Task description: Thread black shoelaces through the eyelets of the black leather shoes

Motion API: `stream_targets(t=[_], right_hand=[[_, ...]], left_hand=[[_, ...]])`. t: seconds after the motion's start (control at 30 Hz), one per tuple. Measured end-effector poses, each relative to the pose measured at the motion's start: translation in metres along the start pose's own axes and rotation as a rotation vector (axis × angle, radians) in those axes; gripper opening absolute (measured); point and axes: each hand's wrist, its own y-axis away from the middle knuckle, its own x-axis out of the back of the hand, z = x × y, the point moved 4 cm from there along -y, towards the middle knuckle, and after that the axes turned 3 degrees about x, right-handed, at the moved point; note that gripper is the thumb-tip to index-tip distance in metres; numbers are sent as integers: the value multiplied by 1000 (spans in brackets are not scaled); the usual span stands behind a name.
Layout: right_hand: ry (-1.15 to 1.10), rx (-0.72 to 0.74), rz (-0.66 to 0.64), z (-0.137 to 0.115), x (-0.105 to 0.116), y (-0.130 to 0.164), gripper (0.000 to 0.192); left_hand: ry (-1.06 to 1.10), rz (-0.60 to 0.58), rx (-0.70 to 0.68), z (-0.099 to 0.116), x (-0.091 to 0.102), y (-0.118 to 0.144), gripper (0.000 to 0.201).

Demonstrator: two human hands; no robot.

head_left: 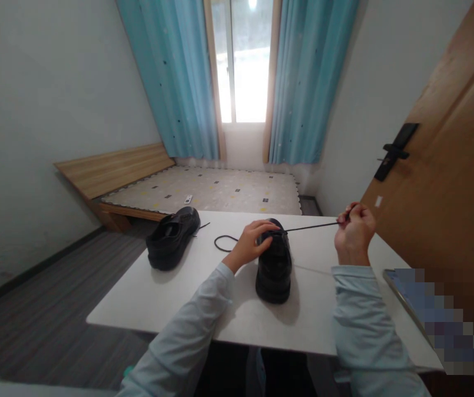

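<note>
A black shoe (275, 270) stands on the white table in front of me, its heel toward me. My left hand (253, 241) grips it from the left, with the fingers over its upper near the lacing and the thumb nearer to me. Out to the right, my right hand (356, 231) is closed in a pinch on a black shoelace (313, 226). That lace runs taut and nearly level from the shoe to my fingers. Another stretch of lace lies in a loose loop on the table, left of my left hand. What lies under my left fingers is hidden.
A second black shoe (172, 240) stands at the table's left side, a lace end sticking out. The white table (237, 325) ends close before me. A flat device (410, 303), partly blurred, lies at the right edge beside a wooden door (452, 182). Behind is a bed (216, 187).
</note>
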Motion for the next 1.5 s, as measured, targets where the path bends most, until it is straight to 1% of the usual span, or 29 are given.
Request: stream_targets(t=[0.07,0.17,0.3,0.4,0.47,0.53,0.67,0.77,0.9,1.0,1.13,1.27,1.5], right_hand=[[-5,-6,12,0,5,-3,19],[-21,-3,15,-2,10,-7,19],[-48,-17,7,-2,9,-7,16],[15,-17,-35,1,5,-5,17],[128,-12,-97,6,0,-2,20],[269,-18,-189,12,-5,3,22],[504,-54,-459,24,-20,19,31],[582,-87,-662,29,-30,33,36],[613,-136,-840,33,-40,48,37],[619,-165,-910,34,-43,53,32],[617,-157,-955,36,-44,55,22],[606,-190,-1004,37,-45,58,19],[668,-175,-1021,34,-48,62,19]], left_hand=[[-42,-73,-35,5,-5,0,35],[-118,-130,-62,6,-10,1,39],[-156,-111,-75,0,-10,0,34],[-160,-87,-48,-3,-10,-1,28],[-160,-92,-25,-5,-10,-2,25],[-163,-95,-11,-5,-10,-2,24],[-181,-81,-20,-4,-9,-2,22],[-196,-71,-38,-3,-8,0,22],[-220,-64,-51,-2,-8,0,22],[-232,-52,-68,-2,-9,0,21],[-234,-46,-81,-2,-10,0,21],[-233,-46,-74,-2,-10,0,21],[-231,-52,-66,-1,-10,-1,21]])
